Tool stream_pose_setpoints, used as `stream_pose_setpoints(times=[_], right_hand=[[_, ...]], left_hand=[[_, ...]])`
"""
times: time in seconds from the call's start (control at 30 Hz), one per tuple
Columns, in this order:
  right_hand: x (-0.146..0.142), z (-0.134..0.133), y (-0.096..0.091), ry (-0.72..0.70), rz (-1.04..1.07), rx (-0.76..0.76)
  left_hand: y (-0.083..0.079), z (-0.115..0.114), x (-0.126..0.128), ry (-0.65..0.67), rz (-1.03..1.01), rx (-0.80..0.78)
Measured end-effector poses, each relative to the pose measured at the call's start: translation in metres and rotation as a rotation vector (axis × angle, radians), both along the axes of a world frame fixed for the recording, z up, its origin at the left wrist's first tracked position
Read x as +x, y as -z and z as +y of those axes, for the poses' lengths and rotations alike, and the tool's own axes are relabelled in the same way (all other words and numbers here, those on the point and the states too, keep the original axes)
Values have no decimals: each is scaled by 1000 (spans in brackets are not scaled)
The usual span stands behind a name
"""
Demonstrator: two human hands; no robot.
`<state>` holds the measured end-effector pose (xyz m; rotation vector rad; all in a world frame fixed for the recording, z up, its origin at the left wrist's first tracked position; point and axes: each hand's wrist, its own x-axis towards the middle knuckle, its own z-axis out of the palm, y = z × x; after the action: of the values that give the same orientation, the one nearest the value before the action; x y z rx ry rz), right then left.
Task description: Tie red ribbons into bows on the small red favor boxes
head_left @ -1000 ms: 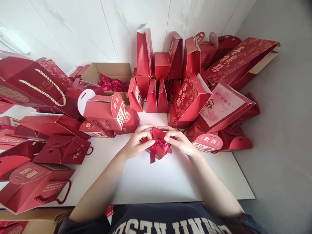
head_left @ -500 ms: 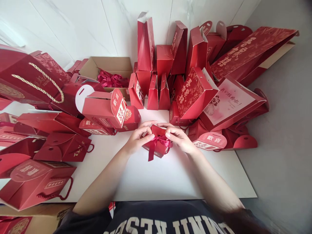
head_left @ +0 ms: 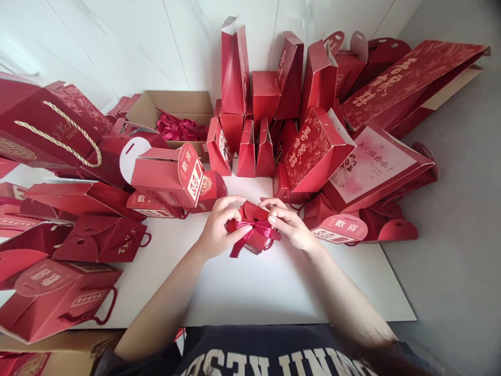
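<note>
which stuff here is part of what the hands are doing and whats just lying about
In hand:
- small red box
- its ribbon bow, with the left hand and right hand at it

Lying about, untouched:
- cardboard box holding loose ribbons
- bag with rope handles
- box with pink-and-white panel

fingers partly hide the small red box and ribbon.

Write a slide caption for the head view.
Left hand and right hand handle a ribbon on a small red box, among other red boxes.
</note>
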<state>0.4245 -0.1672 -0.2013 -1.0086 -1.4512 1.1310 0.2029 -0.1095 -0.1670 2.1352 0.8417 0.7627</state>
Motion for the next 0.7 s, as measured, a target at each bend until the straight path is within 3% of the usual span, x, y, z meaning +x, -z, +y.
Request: stream_pose_setpoints(times=[0.2, 0.4, 0.7], right_hand=[[1, 1, 3, 26, -47, 10], [4, 1, 4, 18, -61, 29], [3, 2, 4, 32, -85, 28]], left_hand=[[1, 2, -2, -30, 70, 98], [-1, 4, -6, -73, 159, 310], [-2, 4, -9, -97, 232, 377]])
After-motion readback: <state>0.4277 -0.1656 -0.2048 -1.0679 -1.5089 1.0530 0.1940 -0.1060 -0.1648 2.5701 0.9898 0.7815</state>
